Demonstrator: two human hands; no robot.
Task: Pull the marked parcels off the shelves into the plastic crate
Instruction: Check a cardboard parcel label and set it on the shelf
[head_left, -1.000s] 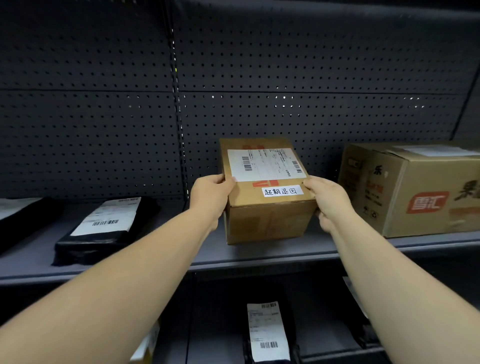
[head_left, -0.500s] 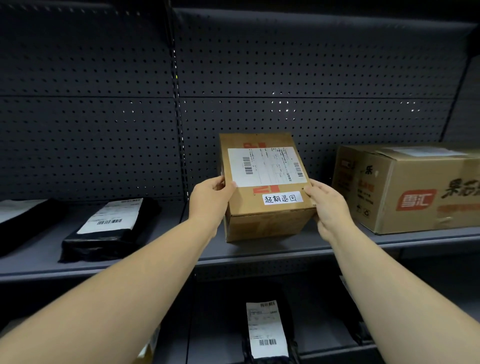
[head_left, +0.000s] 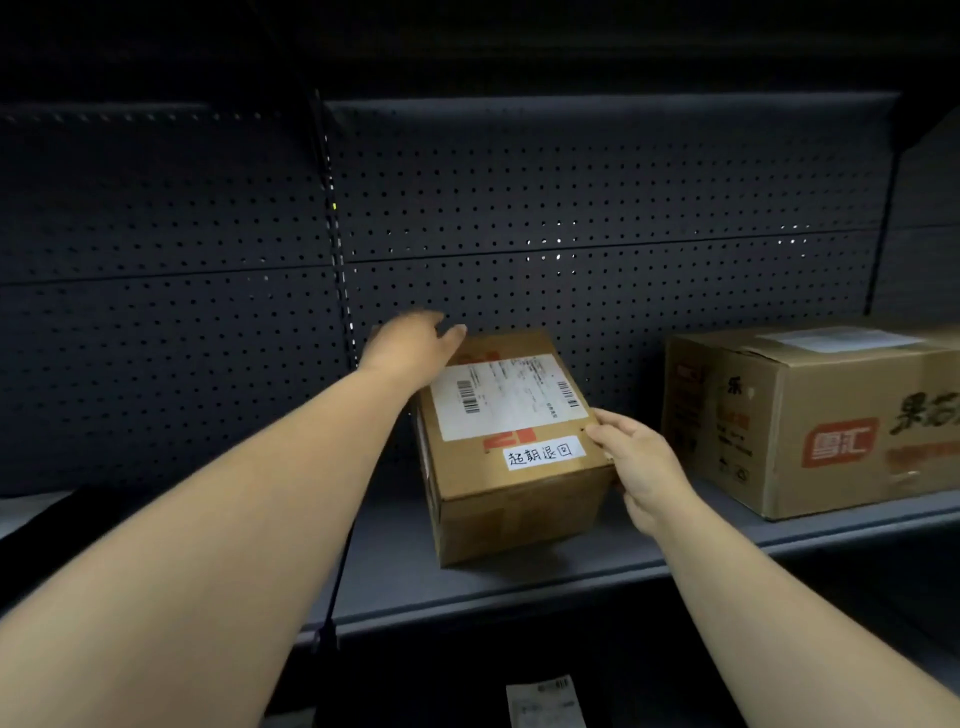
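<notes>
Dark pegboard backs a grey metal shelf in the head view, the only one. On it, near the front edge and turned askew, stands the marked parcel, a small cardboard box with a shipping label and a handwritten white sticker. A larger carton sits apart toward the shelf's right end. The left hand reaches over the box's far left corner, fingers straight and loose, gripping nothing. The right hand grips the near right edge, thumb on top. To do this well, I judge the left should hook behind the far edge and draw evenly with the right, keeping the box level. No crate shows.
</notes>
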